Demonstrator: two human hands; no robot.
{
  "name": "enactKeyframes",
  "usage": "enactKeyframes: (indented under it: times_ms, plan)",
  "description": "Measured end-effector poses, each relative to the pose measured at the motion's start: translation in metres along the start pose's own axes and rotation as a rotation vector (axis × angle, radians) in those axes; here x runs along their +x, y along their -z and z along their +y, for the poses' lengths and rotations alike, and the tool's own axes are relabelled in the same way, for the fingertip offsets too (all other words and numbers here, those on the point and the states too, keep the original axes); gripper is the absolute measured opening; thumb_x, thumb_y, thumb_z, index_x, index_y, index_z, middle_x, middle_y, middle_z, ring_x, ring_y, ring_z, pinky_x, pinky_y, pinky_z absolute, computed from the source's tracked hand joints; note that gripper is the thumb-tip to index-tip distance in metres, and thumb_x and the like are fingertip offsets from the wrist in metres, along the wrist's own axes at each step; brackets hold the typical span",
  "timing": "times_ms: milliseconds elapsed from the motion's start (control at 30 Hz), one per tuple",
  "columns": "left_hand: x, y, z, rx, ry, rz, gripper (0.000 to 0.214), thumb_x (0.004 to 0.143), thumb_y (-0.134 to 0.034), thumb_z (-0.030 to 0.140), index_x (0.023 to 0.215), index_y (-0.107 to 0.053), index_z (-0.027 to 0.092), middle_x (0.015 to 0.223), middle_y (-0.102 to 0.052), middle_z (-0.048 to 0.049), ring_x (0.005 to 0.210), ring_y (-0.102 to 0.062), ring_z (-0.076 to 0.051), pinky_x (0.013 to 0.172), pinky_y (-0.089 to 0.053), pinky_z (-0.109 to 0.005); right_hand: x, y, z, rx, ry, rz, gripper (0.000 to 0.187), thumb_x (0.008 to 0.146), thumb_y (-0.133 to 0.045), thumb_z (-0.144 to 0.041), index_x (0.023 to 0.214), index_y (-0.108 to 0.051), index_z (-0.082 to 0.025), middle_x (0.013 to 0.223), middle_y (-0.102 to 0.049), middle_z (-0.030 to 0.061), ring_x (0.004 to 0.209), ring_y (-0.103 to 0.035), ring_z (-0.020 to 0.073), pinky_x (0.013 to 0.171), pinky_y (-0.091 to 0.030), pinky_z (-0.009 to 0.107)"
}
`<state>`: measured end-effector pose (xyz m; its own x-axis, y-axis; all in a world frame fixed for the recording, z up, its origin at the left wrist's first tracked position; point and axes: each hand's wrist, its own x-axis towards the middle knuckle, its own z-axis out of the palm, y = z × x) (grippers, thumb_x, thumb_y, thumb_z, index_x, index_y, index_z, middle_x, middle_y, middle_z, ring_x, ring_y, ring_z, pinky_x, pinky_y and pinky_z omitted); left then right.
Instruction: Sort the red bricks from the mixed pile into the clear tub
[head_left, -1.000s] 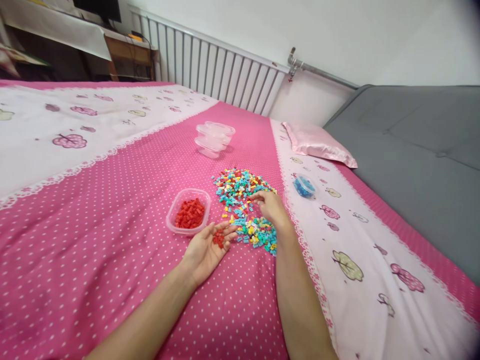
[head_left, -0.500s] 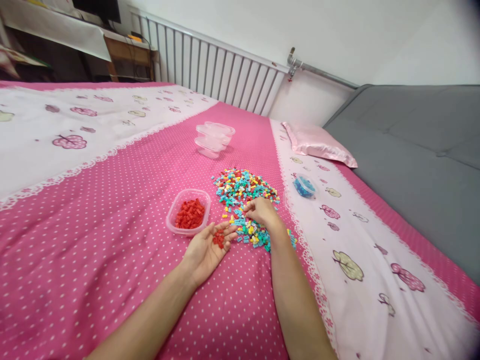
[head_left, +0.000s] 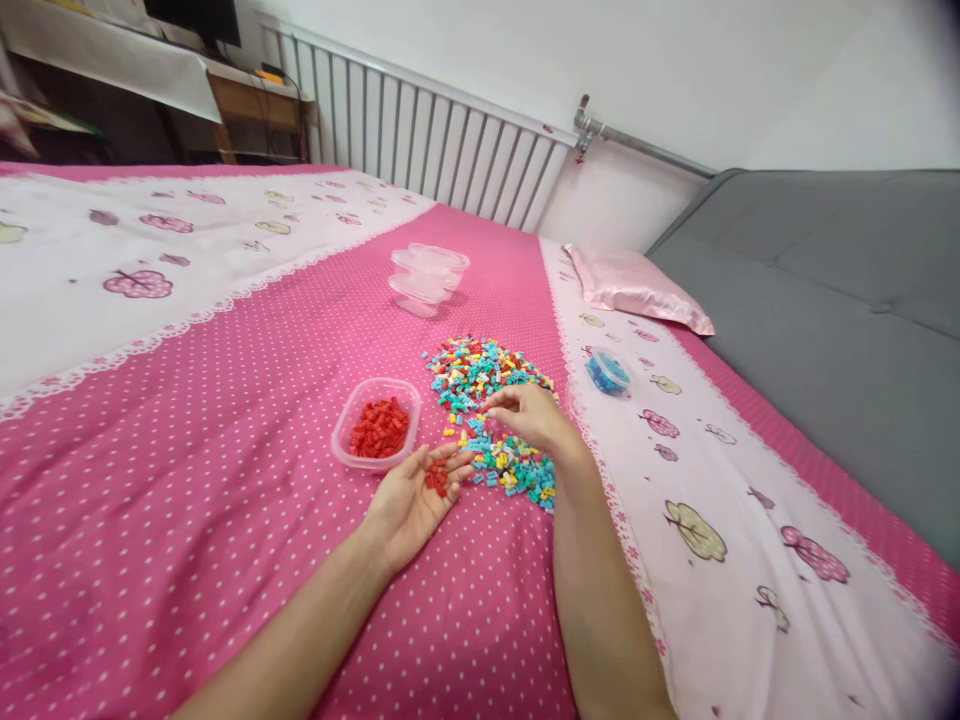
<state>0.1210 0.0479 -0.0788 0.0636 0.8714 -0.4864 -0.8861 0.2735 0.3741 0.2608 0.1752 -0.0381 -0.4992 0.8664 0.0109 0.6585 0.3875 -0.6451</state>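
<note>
My left hand (head_left: 416, 505) lies palm up, its fingers stretched out, and cradles several small red building bricks (head_left: 436, 478). Over the mixed heap of small coloured building bricks (head_left: 480, 370), my right hand (head_left: 529, 415) is pinched, with a bit of red showing at its fingertips that looks like one brick. Part of the heap is hidden beneath this hand and wrist. Just left of my left fingertips stands a clear plastic tub (head_left: 339, 440) with red bricks (head_left: 380, 428) in it.
A smaller-looking clear tub of blue bricks (head_left: 607, 372) sits on the right. Clear plastic containers (head_left: 427, 275) are grouped farther back on the pink dotted bedspread (head_left: 247, 450). A pink pillow (head_left: 637, 290) lies by the grey headboard (head_left: 817, 270). A white radiator (head_left: 435, 130) runs along the wall.
My right hand has lifted and shifted slightly, with red now showing at its fingertips. The left hand keeps its place with the red bricks in its palm.
</note>
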Motion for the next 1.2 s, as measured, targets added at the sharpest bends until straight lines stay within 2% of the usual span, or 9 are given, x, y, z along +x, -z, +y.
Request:
enactKeyframes:
  times_ms: [100, 167, 367, 467, 667, 833, 900, 1067, 1200]
  plan:
    - [-0.001, -0.001, 0.000, 0.011, -0.002, 0.000, 0.029, 0.093, -0.032, 0.018, 0.098, -0.057, 0.005, 0.082, -0.069, -0.0154, 0.066, -0.067, -0.016, 0.055, -0.053, -0.022, -0.014, 0.006, -0.020, 0.175, 0.176, -0.176, 0.015, 0.078, -0.058, -0.019, 0.086, -0.071, -0.017, 0.083, -0.072, 0.0023, 0.074, -0.064, 0.0121, 0.068, -0.047, 0.021]
    - [-0.001, -0.002, 0.000, 0.010, 0.000, 0.004, 0.029, 0.093, -0.032, 0.018, 0.098, -0.057, 0.006, 0.081, -0.069, -0.0151, 0.066, -0.067, -0.016, 0.056, -0.053, -0.022, -0.019, 0.007, -0.029, 0.211, 0.216, -0.214, 0.017, 0.078, -0.058, -0.020, 0.089, -0.070, -0.017, 0.086, -0.072, 0.0025, 0.076, -0.065, 0.0122, 0.069, -0.048, 0.022]
    - [-0.003, -0.001, 0.002, 0.008, 0.016, -0.001, 0.028, 0.093, -0.033, 0.018, 0.102, -0.057, 0.006, 0.083, -0.069, -0.0149, 0.061, -0.065, -0.014, 0.049, -0.050, -0.019, -0.006, -0.009, -0.017, -0.168, 0.023, 0.014, 0.021, 0.076, -0.058, -0.010, 0.087, -0.072, -0.021, 0.084, -0.073, 0.0020, 0.078, -0.065, 0.0141, 0.073, -0.047, 0.024]
    - [-0.003, -0.001, 0.002, 0.015, 0.017, 0.000, 0.028, 0.093, -0.034, 0.018, 0.102, -0.057, 0.005, 0.083, -0.069, -0.0150, 0.059, -0.063, -0.013, 0.048, -0.049, -0.019, 0.002, -0.017, -0.006, -0.305, -0.115, 0.018, 0.016, 0.073, -0.065, -0.014, 0.084, -0.073, -0.023, 0.083, -0.073, 0.0024, 0.079, -0.066, 0.0159, 0.071, -0.047, 0.023]
    - [-0.003, -0.001, 0.002, 0.023, 0.007, 0.006, 0.028, 0.093, -0.033, 0.018, 0.099, -0.058, 0.005, 0.081, -0.068, -0.0144, 0.058, -0.062, -0.012, 0.049, -0.049, -0.019, 0.009, -0.022, 0.004, -0.321, -0.134, -0.007, 0.014, 0.072, -0.066, -0.014, 0.082, -0.073, -0.022, 0.082, -0.073, 0.0020, 0.077, -0.066, 0.0146, 0.072, -0.046, 0.022]
    - [-0.003, -0.003, 0.002, 0.025, 0.008, 0.006, 0.028, 0.093, -0.033, 0.018, 0.098, -0.057, 0.005, 0.082, -0.068, -0.0152, 0.059, -0.062, -0.012, 0.050, -0.049, -0.019, 0.008, -0.019, 0.005, -0.381, -0.256, 0.115, 0.021, 0.073, -0.061, -0.014, 0.090, -0.072, -0.020, 0.087, -0.073, 0.0052, 0.085, -0.066, 0.0181, 0.072, -0.046, 0.023]
    - [-0.004, -0.003, 0.001, 0.021, 0.012, 0.007, 0.028, 0.093, -0.032, 0.019, 0.099, -0.057, 0.005, 0.082, -0.068, -0.0150, 0.059, -0.062, -0.012, 0.050, -0.049, -0.019, 0.008, -0.018, 0.005, -0.377, -0.228, 0.151, 0.025, 0.074, -0.061, -0.014, 0.096, -0.071, -0.021, 0.086, -0.072, 0.0049, 0.084, -0.065, 0.0182, 0.072, -0.046, 0.024]
    - [-0.003, -0.002, 0.001, 0.028, 0.007, -0.002, 0.028, 0.094, -0.032, 0.018, 0.096, -0.057, 0.006, 0.082, -0.068, -0.0146, 0.059, -0.061, -0.012, 0.049, -0.047, -0.018, 0.009, -0.022, 0.004, -0.256, 0.065, -0.068, 0.027, 0.073, -0.064, -0.012, 0.095, -0.072, -0.024, 0.077, -0.070, -0.0012, 0.073, -0.062, 0.0124, 0.069, -0.044, 0.020]
    - [-0.001, -0.001, 0.002, 0.035, 0.002, -0.007, 0.029, 0.094, -0.031, 0.018, 0.095, -0.057, 0.005, 0.080, -0.068, -0.0145, 0.059, -0.061, -0.012, 0.050, -0.047, -0.018, 0.011, -0.029, 0.000, -0.322, 0.026, -0.168, 0.025, 0.073, -0.065, -0.012, 0.093, -0.074, -0.025, 0.080, -0.071, -0.0009, 0.075, -0.062, 0.0120, 0.068, -0.043, 0.020]
